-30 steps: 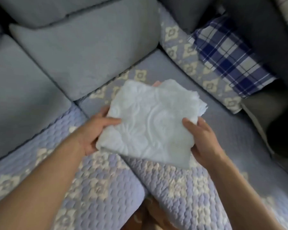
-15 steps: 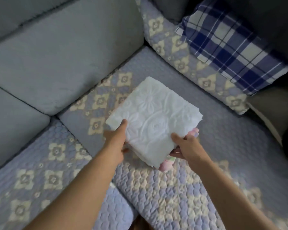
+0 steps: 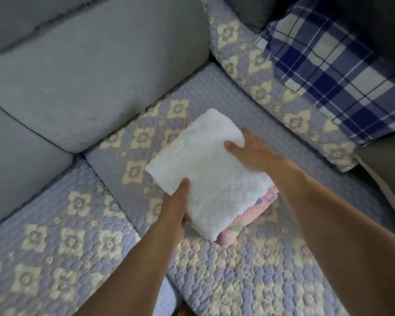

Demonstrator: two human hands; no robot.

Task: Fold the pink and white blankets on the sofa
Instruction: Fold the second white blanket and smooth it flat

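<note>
A folded white blanket [image 3: 211, 176] is lying atop the pink blanket [image 3: 249, 218] on the sofa [image 3: 294, 137]; left hand [image 3: 176, 208] gripping its edge, right hand [image 3: 252, 151] pressing flat, fingers released. Tugging sideways risks toppling the stack.

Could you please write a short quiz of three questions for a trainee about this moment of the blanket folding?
1. True or false: the folded white blanket lies on top of the folded pink blanket.
2. Which hand rests flat on the top of the white blanket? A) left hand B) right hand C) neither
3. Fill in: the blue and white checked pillow lies at the far ____ of the stack.

Key: 1 true. 2 B; the left hand holds the near left edge, thumb on top. 3 right, on the quilted sofa cover, apart from the stack.
</note>
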